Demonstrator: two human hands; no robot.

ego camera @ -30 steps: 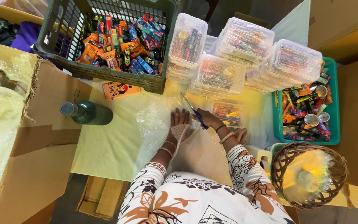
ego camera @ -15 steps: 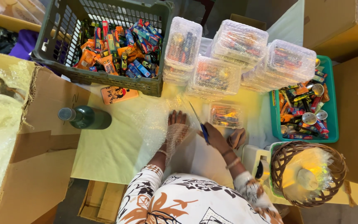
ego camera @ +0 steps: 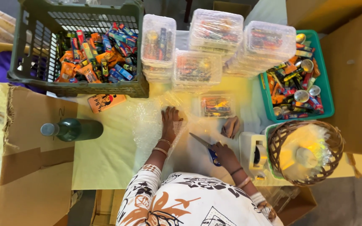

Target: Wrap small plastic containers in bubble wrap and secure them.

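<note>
Flat orange rectangular packet (ego camera: 106, 101) on worktop below crate; stacked clear plastic boxes (ego camera: 197, 71) behind; small clear box (ego camera: 217, 105), apparently filled, centre.

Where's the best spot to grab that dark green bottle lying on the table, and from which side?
Probably around the wide middle of the green bottle, coming down from above. It lies on its side, its grey cap pointing left toward the cardboard box, so the round body is bare on top and easier to wrap than the narrow neck. The left hand is the nearer one; the right hand holds scissors.
</note>
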